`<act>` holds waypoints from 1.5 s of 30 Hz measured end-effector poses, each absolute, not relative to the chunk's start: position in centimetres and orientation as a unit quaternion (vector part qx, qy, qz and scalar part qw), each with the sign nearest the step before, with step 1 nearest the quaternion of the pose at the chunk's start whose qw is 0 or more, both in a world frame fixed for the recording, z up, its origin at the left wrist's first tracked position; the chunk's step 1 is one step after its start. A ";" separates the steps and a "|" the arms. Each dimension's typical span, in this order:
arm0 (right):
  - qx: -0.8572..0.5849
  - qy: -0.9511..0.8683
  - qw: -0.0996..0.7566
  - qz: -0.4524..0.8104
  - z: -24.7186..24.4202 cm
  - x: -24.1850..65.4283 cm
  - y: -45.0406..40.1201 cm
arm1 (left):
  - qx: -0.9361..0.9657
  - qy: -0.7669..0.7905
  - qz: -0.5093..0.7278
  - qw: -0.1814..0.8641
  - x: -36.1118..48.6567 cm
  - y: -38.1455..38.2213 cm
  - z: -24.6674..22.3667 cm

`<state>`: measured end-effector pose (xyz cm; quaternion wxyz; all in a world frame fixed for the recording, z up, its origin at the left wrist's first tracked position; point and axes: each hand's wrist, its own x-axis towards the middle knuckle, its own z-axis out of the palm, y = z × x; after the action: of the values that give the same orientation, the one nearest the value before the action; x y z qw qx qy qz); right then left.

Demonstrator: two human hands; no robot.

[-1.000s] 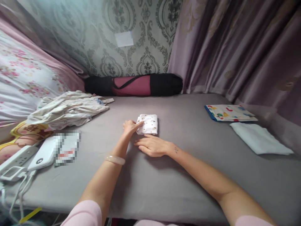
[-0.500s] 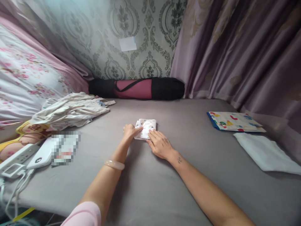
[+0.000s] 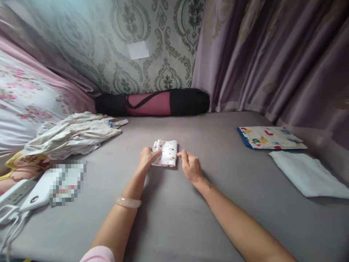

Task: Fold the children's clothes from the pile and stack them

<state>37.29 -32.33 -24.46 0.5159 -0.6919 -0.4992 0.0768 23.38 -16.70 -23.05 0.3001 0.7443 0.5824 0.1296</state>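
A small folded white cloth [image 3: 168,153] with a scattered dark and brown print lies flat on the grey sheet. My left hand [image 3: 148,157] grips its left edge, thumb on top and the other fingers at the side, partly hidden. Just off the cloth's right edge is my right hand [image 3: 191,165], its fingers curled in and the thumb against the forefinger, with no cloth visible between them.
Crumpled pale clothes [image 3: 76,133] lie at the left, with a power strip [image 3: 17,193] and a white device [image 3: 40,191] nearer. A black and pink roll bag [image 3: 149,103] lies along the wall. At right are a colourful folded cloth [image 3: 272,138] and a pale cloth [image 3: 308,174].
My right hand has come off the cloth to its right and its fingers have curled. My left hand stays on the cloth's left edge. The view has shifted slightly.
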 end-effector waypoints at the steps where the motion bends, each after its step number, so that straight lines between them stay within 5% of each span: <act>1: -0.694 -0.475 0.534 0.090 -24.6 37.6 -32.2 | 0.743 0.572 0.144 0.317 23.4 -16.9 -23.0; 10: -0.680 -0.356 0.616 0.179 -25.0 38.7 -31.7 | 0.628 0.543 0.256 0.494 23.8 -17.0 -19.5; 15: -0.679 -0.342 0.618 0.198 -25.0 38.9 -31.6 | 0.733 0.533 0.290 0.309 23.1 -16.4 -15.8; 21: -0.680 -0.345 0.617 0.194 -24.9 38.7 -31.6 | 0.816 0.546 0.176 0.067 25.3 -18.0 -14.3; 25: -0.683 -0.355 0.608 0.192 -24.9 38.7 -31.6 | 0.830 0.540 0.129 0.061 28.0 -19.2 -16.2; 32: -0.694 -0.356 0.600 0.177 -25.0 39.0 -31.7 | 0.839 0.456 0.183 0.232 29.4 -18.4 -17.8; 45: -0.696 -0.340 0.610 0.167 -24.7 39.0 -31.6 | 0.957 0.270 0.110 0.010 29.1 -18.6 -20.5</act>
<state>39.03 -31.64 -24.74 0.6101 -0.6959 -0.3402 0.1665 29.15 -18.64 -20.46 0.0103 0.9565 0.2699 0.1100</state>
